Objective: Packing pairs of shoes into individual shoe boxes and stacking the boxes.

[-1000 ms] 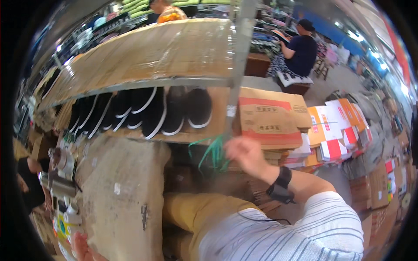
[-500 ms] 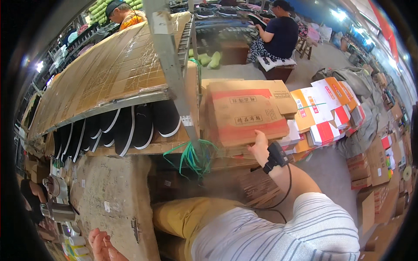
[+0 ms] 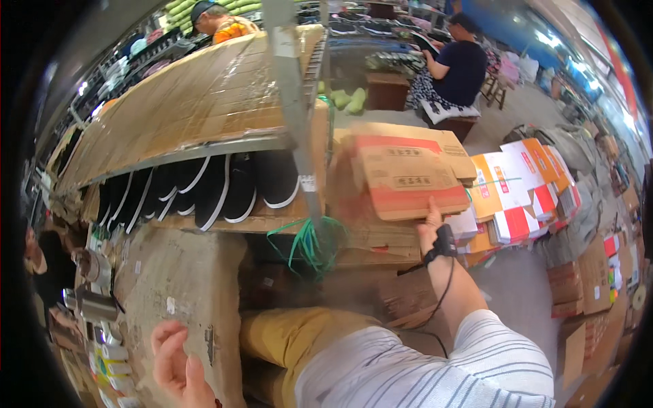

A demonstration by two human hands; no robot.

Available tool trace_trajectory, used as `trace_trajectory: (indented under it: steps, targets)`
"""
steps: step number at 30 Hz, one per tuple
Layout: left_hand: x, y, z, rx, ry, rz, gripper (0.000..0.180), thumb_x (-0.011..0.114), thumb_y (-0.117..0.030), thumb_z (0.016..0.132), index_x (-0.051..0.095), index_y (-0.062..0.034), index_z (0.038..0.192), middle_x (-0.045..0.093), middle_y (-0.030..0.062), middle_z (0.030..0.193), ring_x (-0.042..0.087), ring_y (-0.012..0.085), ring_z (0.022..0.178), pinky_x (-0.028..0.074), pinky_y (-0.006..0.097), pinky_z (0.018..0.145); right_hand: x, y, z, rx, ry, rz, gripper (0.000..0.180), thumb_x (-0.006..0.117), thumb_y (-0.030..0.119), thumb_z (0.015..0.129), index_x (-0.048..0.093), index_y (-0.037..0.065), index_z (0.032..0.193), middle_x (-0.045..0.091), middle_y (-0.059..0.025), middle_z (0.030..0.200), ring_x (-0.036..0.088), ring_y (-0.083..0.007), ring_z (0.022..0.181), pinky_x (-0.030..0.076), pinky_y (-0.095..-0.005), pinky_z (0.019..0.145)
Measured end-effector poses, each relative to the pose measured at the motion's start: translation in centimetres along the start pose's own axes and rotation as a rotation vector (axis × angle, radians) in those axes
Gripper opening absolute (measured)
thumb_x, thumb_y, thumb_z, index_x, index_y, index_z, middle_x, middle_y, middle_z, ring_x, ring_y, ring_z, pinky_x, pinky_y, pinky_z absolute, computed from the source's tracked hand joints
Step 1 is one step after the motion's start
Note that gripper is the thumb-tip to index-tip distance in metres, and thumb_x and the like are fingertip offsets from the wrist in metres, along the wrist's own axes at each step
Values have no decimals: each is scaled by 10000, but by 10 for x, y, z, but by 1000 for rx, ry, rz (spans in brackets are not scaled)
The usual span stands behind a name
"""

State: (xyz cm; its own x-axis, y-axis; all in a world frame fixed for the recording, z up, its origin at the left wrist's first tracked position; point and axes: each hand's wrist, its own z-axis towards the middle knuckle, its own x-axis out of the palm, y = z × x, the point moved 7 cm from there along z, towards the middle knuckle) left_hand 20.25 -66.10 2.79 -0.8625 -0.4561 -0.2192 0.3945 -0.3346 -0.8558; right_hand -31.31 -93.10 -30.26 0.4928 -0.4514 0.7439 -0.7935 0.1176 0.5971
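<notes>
My right hand [image 3: 430, 230], a black device strapped at its wrist, grips the near edge of a flattened cardboard box [image 3: 408, 168] with red bands. One finger lies on top; the rest are mostly hidden. The box is tilted slightly, its near edge raised off a stack of brown flattened boxes [image 3: 371, 239]. My left hand [image 3: 178, 364] hovers over a worn cardboard-covered bench [image 3: 183, 272], fingers loosely curled and apart from the thumb, holding nothing.
Black slip-on shoes [image 3: 235, 187] with white soles fill a shelf under a taped cardboard top [image 3: 183, 102]. Green strapping [image 3: 306, 241] hangs by the metal post [image 3: 294, 102]. White-orange flattened boxes [image 3: 507, 183] lie right. A seated person [image 3: 459, 71] and another person [image 3: 231, 26] are farther off.
The top flattened box has lifted at its near edge and shifted in my right hand's grip. My left hand has risen farther into view. The whole view has shifted slightly.
</notes>
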Motion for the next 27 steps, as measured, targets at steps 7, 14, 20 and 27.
trace_trajectory:
  steps: [7, 14, 20, 27]
  targets:
    - [33, 4, 26, 45, 115, 16, 320, 641, -45, 740, 621, 32, 1051, 580, 150, 1122, 535, 272, 1066, 395, 371, 944, -45, 46, -26, -97, 257, 139, 567, 625, 352, 884, 422, 94, 1347, 476, -112, 1350, 411, -318, 1269, 298, -526, 1088]
    - [95, -98, 73, 503, 250, 109, 828, 811, -277, 638, 451, 22, 1321, 474, 162, 1319, 453, 267, 1205, 362, 368, 979, -71, 100, -13, -11, 336, 36, 559, 715, 330, 810, 506, 82, 1265, 550, -97, 1251, 458, -293, 1214, 358, -498, 1031]
    - [113, -114, 51, 453, 228, 496, 1206, 818, -378, 579, 99, 14, 1464, 366, 316, 1334, 430, 442, 1173, 320, 541, 1016, -6, 35, -39, 155, 473, -231, 559, 715, 298, 817, 492, 85, 1283, 542, -100, 1256, 463, -278, 1210, 373, -474, 1019]
    - [-80, -47, -26, -163, -57, 218, 507, 857, -294, 534, 610, -10, 873, 633, 176, 814, 631, 320, 736, 502, 357, 670, 184, -103, -181, 361, 1145, -622, 562, 715, 261, 825, 476, 87, 1303, 533, -103, 1261, 468, -262, 1204, 389, -446, 1006]
